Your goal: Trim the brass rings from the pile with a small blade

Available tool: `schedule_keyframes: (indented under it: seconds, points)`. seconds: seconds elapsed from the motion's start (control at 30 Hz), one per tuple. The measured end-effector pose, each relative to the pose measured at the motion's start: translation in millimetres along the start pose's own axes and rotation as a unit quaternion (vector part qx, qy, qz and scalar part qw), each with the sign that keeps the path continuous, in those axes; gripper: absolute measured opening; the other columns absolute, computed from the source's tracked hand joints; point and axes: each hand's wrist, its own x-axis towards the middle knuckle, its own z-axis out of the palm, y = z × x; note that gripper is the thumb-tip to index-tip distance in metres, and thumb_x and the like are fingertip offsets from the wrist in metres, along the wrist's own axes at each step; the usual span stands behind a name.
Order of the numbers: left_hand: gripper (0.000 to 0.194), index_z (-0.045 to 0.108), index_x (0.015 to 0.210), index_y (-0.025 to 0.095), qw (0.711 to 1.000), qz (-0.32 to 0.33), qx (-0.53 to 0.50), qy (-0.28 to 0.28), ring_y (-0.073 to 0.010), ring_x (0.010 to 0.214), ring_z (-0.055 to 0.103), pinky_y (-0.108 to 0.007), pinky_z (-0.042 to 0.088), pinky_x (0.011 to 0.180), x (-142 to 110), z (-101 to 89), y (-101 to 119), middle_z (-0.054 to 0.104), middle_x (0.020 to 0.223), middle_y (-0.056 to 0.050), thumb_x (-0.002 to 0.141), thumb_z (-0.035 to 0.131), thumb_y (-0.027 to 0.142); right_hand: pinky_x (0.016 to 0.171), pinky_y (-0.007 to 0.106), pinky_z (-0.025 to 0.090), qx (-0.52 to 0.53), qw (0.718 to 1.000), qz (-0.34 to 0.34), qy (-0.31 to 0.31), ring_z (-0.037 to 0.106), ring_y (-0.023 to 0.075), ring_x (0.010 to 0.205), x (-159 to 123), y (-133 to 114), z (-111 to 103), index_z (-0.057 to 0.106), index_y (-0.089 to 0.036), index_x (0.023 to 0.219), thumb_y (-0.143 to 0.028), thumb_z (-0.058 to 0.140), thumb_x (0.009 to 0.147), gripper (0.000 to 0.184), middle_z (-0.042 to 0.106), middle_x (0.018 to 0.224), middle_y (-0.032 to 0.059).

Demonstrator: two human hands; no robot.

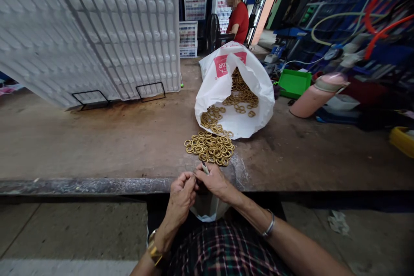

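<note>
Rings [211,146], left hand [181,192] pinched closed, contents unclear, meeting right hand [214,180] curled round slim tool [205,167]

There are two wire stands [84,92], one bottle [311,98], one green tray [294,83].

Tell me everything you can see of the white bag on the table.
The white bag looks like thin, creased plastic, with a red printed patch near the top. It lies slumped on the table, its wide mouth open toward the person. Brass-coloured rings lie inside and spill over its lower lip into a pile. Neither the left hand nor the right hand touches it.
</note>
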Motion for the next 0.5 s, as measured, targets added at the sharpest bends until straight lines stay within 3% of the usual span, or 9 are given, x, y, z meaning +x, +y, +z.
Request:
schedule_keyframes:
  seconds: [0.5]
  points:
    - [0.027,0.046,0.076,0.016,0.989,-0.018,-0.114,-0.091,0.0026,0.035,0.021,-0.012,0.012,0.033,-4.4,-7.1,0.8,0.045,0.060,0.007,0.073,0.063,0.037,0.046,0.019,0.027,0.047,0.997,-0.010,-0.054,0.034,0.0066,0.044,-2.2,1.9,-3.0,0.045,-0.018,0.055,-0.030,0.041,0.078,0.026,0.041,0.047,-0.0060]
